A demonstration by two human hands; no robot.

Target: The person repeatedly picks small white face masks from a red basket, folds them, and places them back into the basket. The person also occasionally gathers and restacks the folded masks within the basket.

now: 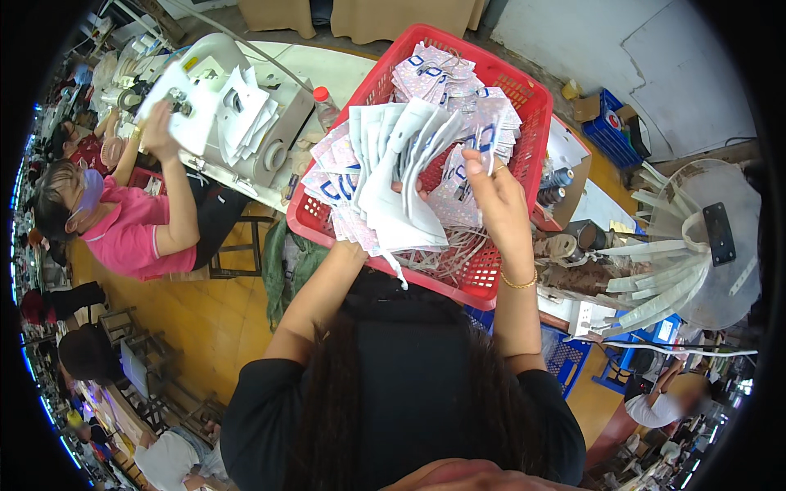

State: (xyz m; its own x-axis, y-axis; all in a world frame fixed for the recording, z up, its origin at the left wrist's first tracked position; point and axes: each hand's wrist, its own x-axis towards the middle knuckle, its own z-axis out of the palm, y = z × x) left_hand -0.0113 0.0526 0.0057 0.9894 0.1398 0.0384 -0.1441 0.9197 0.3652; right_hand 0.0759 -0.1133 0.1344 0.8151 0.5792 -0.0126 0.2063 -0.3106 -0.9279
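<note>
My left hand (353, 250) is under a thick bundle of white fabric pieces (401, 192), curled and fanned out over the red basket. Most of that hand is hidden by the bundle; a few fingertips show in its fold. My right hand (501, 200) is raised at the basket's right side. Its thumb and fingers pinch a pale printed fabric piece (490, 123) with a blue-edged shape on it. Similar pink-and-white printed pieces (430, 74) are heaped in the red plastic basket (536, 106). Thin pale strips (442, 260) lie at its near end.
A white sewing machine (270, 159) with white pieces on it stands left, beside a seated co-worker in a pink shirt (135, 221). A red-capped bottle (325, 106) is near the basket. Thread spools (557, 184) and a clear disc with hanging strips (696, 245) are right.
</note>
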